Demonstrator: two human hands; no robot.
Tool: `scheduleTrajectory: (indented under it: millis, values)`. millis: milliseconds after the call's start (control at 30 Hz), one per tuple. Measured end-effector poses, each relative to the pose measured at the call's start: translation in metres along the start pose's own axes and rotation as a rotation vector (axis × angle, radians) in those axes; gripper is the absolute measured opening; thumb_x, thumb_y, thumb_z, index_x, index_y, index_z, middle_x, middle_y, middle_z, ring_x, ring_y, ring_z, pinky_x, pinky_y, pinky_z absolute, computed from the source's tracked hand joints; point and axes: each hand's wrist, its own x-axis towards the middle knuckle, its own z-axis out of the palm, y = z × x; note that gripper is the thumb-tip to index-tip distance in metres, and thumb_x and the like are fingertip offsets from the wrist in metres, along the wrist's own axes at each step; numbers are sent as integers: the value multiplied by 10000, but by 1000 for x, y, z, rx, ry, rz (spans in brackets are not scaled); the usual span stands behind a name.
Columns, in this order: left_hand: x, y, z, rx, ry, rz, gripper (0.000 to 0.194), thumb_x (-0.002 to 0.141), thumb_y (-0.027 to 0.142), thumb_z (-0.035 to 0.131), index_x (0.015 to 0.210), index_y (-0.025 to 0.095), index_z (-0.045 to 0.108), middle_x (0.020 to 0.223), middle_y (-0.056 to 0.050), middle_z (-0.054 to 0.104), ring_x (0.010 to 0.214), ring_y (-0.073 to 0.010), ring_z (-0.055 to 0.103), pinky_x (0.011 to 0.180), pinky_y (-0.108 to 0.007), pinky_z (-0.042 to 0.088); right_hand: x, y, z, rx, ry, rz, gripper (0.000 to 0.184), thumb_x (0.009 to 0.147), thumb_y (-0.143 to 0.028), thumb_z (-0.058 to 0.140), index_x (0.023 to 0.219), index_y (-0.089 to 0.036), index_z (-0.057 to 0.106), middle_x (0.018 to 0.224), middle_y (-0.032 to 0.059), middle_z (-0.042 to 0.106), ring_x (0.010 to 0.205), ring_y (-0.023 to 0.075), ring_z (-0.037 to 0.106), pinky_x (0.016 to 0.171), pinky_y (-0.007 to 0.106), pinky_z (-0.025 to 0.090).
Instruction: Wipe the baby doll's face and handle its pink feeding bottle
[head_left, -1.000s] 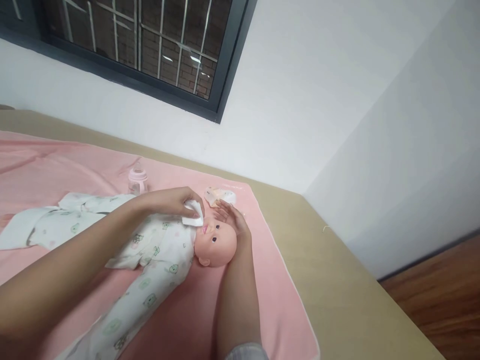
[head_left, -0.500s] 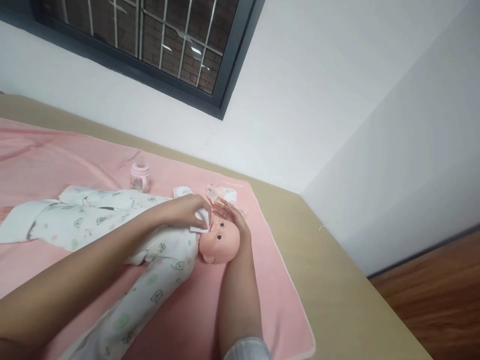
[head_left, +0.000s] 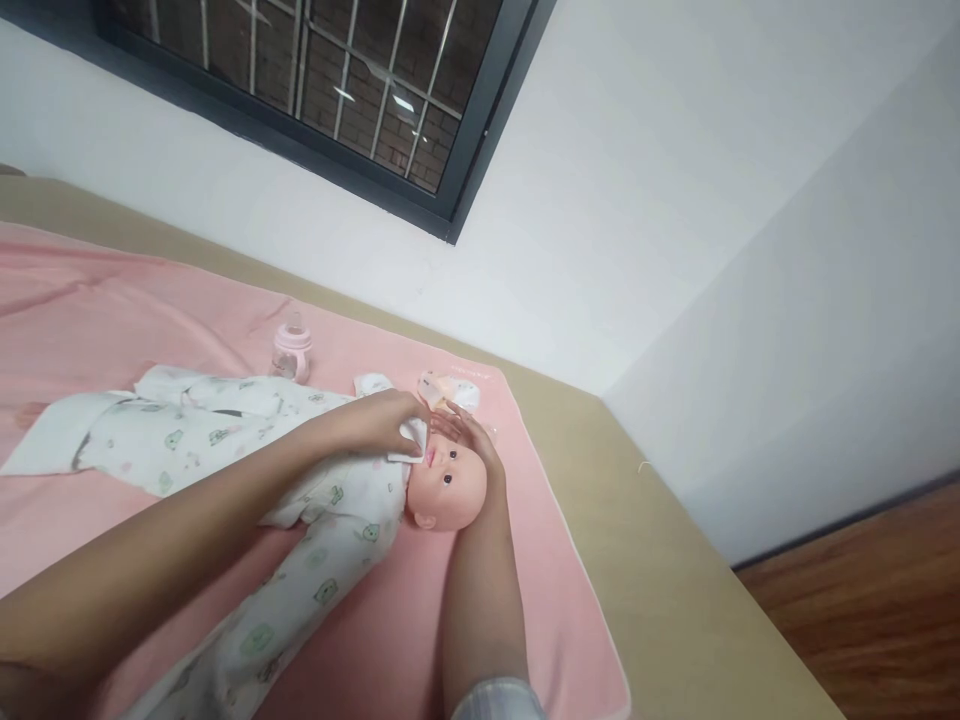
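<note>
A baby doll (head_left: 448, 490) lies on its back on a pink blanket (head_left: 540, 600), its bald head toward the right. It wears a white printed sleepsuit (head_left: 225, 425). My left hand (head_left: 394, 422) reaches across the doll's chest, closed on a white tissue (head_left: 414, 436) at the chin, just beside the mouth. Against the far side of the doll's head rests my right hand (head_left: 472, 435), its fingers stretched out by the cheek. My left forearm hides part of the doll's body.
A pink baby bottle (head_left: 292, 350) stands upright beyond the doll. Past the head lies a small peach-and-white packet (head_left: 448, 391). The blanket covers part of a tan surface (head_left: 637, 560), bordered by a white wall (head_left: 570, 250) with a dark-framed window (head_left: 450, 200).
The whole view has shifted slightly, so things sit a little further right. My left hand has moved marginally off the doll's mouth, which shows more. My right hand stays at the head.
</note>
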Motion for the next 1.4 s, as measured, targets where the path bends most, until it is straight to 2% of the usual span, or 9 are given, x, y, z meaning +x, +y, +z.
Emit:
scheduleTrajectory:
  millis: [267,533,733,900,1067,1200,1267,1400]
  values:
    - [1,1,0,4,43,-13,131,709,217,610,801,174,694,806,-22,707,751,-201,639,615,-242,402,0,2,0,-12,18,-11,441,760,-462,650,1145,-247,622,1087,41,719,1082,208,644,931,369,500]
    - [6,-4,9,32,92,21,148,708,213,603,787,174,723,788,-31,717,739,-208,635,617,-252,393,10,3,-8,70,-49,14,400,707,-365,718,1080,-241,645,1065,38,722,1055,203,651,974,372,484]
    - [7,3,10,22,138,7,150,724,169,618,811,171,740,826,-35,726,793,-211,643,662,-246,402,10,1,-7,64,-38,27,411,714,-342,716,1103,-231,645,1032,47,729,1051,201,653,977,362,481]
    - [7,7,11,7,180,10,194,716,112,622,842,176,754,865,-34,734,813,-197,653,686,-230,414,11,5,-9,99,-69,21,412,748,-348,705,1139,-243,631,1085,39,721,1099,201,641,1036,378,447]
    - [6,10,11,-12,181,52,316,714,62,587,935,206,764,864,-19,733,821,-192,655,688,-215,425,9,6,-9,89,-71,9,398,755,-339,701,1137,-249,633,1118,35,715,1145,210,623,1078,395,416]
    - [5,7,11,-1,226,74,243,727,98,609,889,187,766,862,-30,722,816,-194,655,691,-224,427,8,6,-10,101,-102,1,413,750,-337,695,1148,-252,625,1137,35,710,1162,223,616,1088,417,410]
    - [4,5,10,-26,221,90,192,727,122,626,847,182,764,858,-27,719,801,-185,657,688,-221,428,9,7,-11,100,-106,-5,404,752,-341,691,1140,-248,627,1143,37,709,1167,226,613,1085,419,415]
    - [2,8,10,-115,134,151,185,719,111,626,831,187,753,815,6,722,758,-155,659,669,-196,429,13,9,-14,73,-118,-25,376,748,-347,692,1108,-254,637,1126,31,714,1158,229,618,1076,420,425]
